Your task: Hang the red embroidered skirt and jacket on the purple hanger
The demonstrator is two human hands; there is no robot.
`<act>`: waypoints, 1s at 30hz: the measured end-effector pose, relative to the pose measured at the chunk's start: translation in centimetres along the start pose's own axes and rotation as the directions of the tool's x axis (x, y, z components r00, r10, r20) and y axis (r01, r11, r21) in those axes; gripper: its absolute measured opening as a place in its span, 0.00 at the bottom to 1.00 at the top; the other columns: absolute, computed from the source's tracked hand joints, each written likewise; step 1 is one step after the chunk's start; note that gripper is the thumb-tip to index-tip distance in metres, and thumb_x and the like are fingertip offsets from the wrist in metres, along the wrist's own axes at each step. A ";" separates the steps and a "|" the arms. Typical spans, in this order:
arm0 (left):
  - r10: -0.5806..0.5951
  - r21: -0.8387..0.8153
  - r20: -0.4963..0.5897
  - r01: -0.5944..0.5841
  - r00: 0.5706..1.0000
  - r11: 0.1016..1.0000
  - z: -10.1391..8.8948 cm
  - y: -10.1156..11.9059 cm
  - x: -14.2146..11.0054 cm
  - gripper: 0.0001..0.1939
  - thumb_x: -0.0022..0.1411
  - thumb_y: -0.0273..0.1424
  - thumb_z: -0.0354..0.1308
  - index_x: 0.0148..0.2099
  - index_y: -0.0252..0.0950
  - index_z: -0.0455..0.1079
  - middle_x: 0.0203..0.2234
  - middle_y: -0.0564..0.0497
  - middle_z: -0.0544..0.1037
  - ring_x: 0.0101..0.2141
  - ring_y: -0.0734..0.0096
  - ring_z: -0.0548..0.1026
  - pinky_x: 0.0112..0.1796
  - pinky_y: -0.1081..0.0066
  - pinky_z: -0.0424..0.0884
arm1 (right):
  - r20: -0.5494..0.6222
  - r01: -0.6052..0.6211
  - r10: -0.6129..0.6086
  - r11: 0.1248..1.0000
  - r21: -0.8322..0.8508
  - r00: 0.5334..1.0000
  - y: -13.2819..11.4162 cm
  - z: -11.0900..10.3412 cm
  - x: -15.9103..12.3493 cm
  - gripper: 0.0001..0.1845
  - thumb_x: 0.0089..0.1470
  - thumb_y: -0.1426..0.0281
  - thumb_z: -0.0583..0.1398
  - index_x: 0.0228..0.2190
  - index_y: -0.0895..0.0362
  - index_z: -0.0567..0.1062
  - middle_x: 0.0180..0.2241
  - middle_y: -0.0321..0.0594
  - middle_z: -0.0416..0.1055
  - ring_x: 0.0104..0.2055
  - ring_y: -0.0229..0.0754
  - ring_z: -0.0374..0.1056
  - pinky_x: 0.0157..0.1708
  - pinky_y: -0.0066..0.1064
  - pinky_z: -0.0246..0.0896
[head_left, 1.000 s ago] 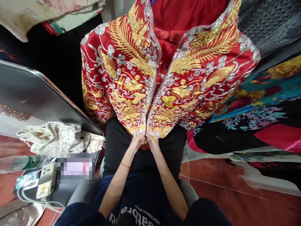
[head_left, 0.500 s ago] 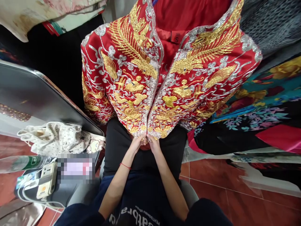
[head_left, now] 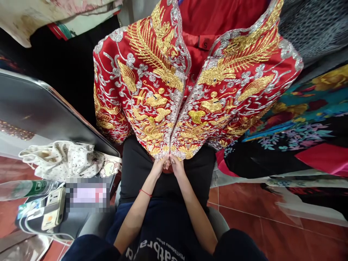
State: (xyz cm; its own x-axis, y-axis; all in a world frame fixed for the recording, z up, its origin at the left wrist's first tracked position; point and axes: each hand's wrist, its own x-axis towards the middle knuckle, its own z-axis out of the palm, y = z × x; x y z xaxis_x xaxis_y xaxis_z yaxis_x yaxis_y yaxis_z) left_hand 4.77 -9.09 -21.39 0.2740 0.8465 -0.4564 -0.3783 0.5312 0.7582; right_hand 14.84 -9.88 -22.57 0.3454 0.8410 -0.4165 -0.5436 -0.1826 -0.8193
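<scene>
A red jacket with gold and silver embroidery hangs upright before me, its lower part above my lap. At the bottom of its front opening, my left hand is closed on the left front edge, a red string round that wrist. Right beside it, my right hand pinches the other front edge at the hem. Both thumbs lie on top and nearly meet; the fingers beneath are partly hidden by the hem. The two fronts meet near the hem and spread apart toward the collar, where a size label shows.
On my left stand a dark glossy panel, a spotted cloth bag, a plastic bottle and a power strip with white cables. Floral garments hang close on my right. Red tiles cover the floor.
Almost nothing differs. Both hands keep their hold at the hem, and the jacket's collar has shifted very slightly in view.
</scene>
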 end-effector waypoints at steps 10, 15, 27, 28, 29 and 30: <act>0.094 -0.188 -0.174 -0.127 0.980 0.974 0.5 -0.6 0.1 0.23 0.46 0.41 0.74 0.41 0.34 0.76 0.32 0.49 0.82 0.33 0.72 0.79 0.37 0.72 0.72 | 0.019 0.008 -0.008 1.000 0.003 1.000 -0.3 0.2 -0.6 0.26 0.30 0.63 0.72 0.35 0.52 0.74 0.32 0.34 0.77 0.40 0.44 0.74 0.39 0.36 0.71; 0.133 -0.263 -0.311 -0.219 0.941 0.940 1.9 -0.5 -0.1 0.28 0.47 0.35 0.75 0.50 0.35 0.74 0.51 0.44 0.79 0.51 0.63 0.77 0.53 0.67 0.71 | -0.011 0.062 -0.063 0.998 -0.015 0.998 -0.1 1.2 -0.5 0.31 0.33 0.60 0.71 0.43 0.50 0.74 0.42 0.35 0.78 0.49 0.45 0.72 0.49 0.38 0.70; 0.101 -0.161 -0.334 -0.163 0.937 0.973 0.2 0.7 -0.5 0.25 0.42 0.37 0.76 0.43 0.32 0.77 0.42 0.43 0.83 0.44 0.61 0.80 0.49 0.65 0.72 | 0.221 -0.123 0.313 0.789 -0.602 0.924 -2.4 -1.9 -1.1 0.31 0.40 0.42 0.68 0.12 0.57 0.72 0.06 0.35 0.60 0.10 0.34 0.55 0.14 0.28 0.46; 0.103 -0.160 -0.323 -0.161 0.941 0.974 0.1 0.7 -0.6 0.25 0.42 0.37 0.76 0.43 0.32 0.77 0.41 0.43 0.83 0.43 0.61 0.80 0.48 0.65 0.72 | 0.224 -0.085 0.282 0.777 -0.623 0.933 -2.7 -1.8 -1.2 0.31 0.42 0.41 0.66 0.14 0.57 0.74 0.08 0.36 0.62 0.11 0.35 0.56 0.15 0.29 0.48; 0.103 -0.160 -0.311 -0.159 0.945 0.974 0.1 0.7 -0.6 0.25 0.41 0.37 0.76 0.42 0.32 0.78 0.41 0.44 0.83 0.43 0.62 0.80 0.48 0.65 0.72 | 0.221 -0.041 0.234 0.769 -0.638 0.947 -3.1 -1.6 -1.2 0.31 0.44 0.40 0.64 0.17 0.57 0.76 0.10 0.37 0.65 0.12 0.36 0.58 0.17 0.30 0.52; 0.101 -0.164 -0.298 -0.155 0.949 0.974 0.2 0.6 -0.6 0.25 0.41 0.37 0.77 0.42 0.32 0.78 0.40 0.44 0.83 0.42 0.62 0.80 0.48 0.64 0.72 | 0.213 0.006 0.175 0.760 -0.650 0.961 -3.4 -1.4 -1.1 0.31 0.47 0.40 0.62 0.20 0.56 0.77 0.13 0.37 0.68 0.14 0.36 0.60 0.20 0.30 0.55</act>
State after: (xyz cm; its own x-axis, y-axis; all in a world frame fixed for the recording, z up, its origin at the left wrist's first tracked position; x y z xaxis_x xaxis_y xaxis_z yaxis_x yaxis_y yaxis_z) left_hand 4.54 -9.28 -20.60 -0.0416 0.8679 -0.4950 -0.5557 0.3916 0.7334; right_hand 17.36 -10.87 -19.85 0.0739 0.8851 -0.4596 0.0863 -0.4648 -0.8812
